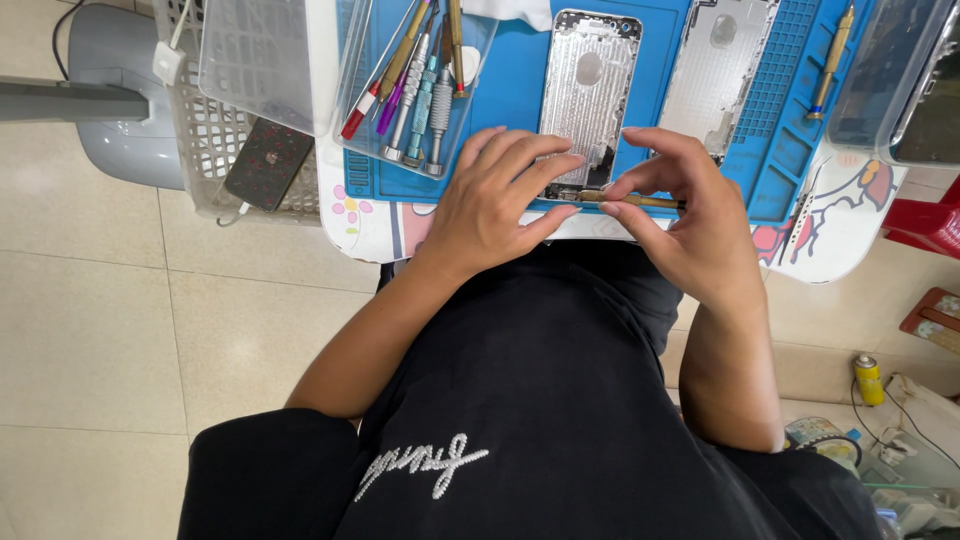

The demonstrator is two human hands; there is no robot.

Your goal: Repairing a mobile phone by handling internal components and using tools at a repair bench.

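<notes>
Head view. A silver phone rear housing (587, 95) is laid inner side up on a blue mat (510, 80) on the table (370, 225), near the front edge. Left hand (495, 200): fingers spread flat over the housing's lower end, nothing gripped. Right hand (690, 215): closed on a gold-handled screwdriver (630, 200), tip at the housing's bottom edge. A 2nd housing (715, 65) lies to the right; a clear tray w/ more screwdrivers (420, 85) to the left.
</notes>
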